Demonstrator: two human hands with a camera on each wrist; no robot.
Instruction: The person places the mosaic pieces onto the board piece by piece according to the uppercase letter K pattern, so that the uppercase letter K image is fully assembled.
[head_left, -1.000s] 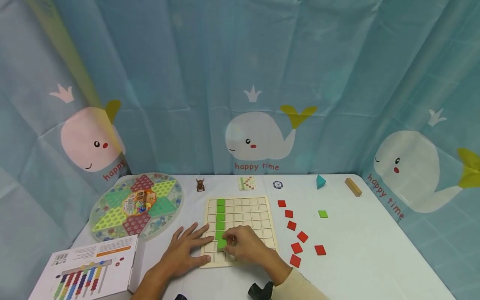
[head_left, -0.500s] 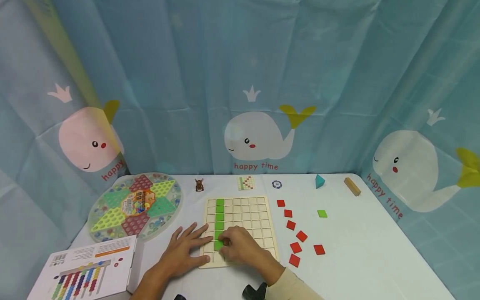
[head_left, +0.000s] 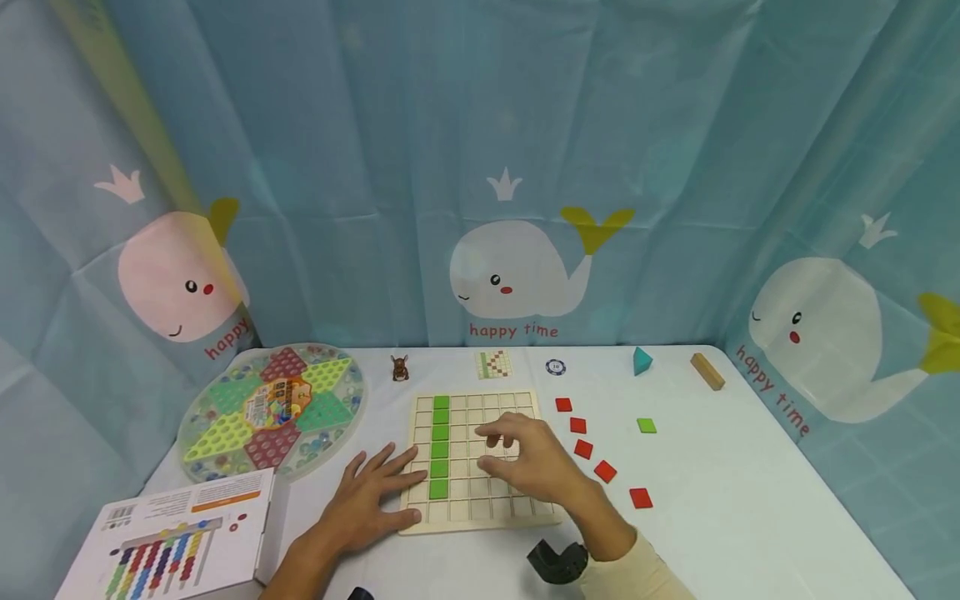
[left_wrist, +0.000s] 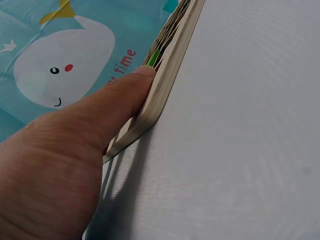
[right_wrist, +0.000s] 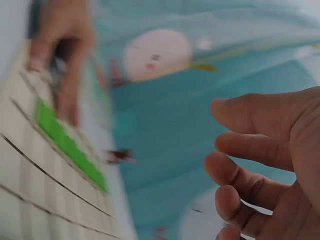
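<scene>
Change: the right hand (head_left: pixel 528 462) has left the column of green square tiles (head_left: pixel 440 447) and now hovers over the middle of the pale wooden grid board (head_left: pixel 480 504).
Right fingers: loosely spread, holding nothing.
Placed tile: the lowest green tile, one second ago under those fingers, now sits in its cell to their left.
Left hand (head_left: pixel 367 500): flat on the white surface (head_left: pixel 750 500), thumb against the board's edge.
Loose red square tiles (head_left: pixel 604 472): just right of the right fingers.
Meaning: judged, one placement complete.

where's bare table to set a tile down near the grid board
Free: the wide patch right of the red tiles, between the lone green tile and the table's near edge. Crowded: left of the grid board, with the left hand, marble game and box.
</scene>
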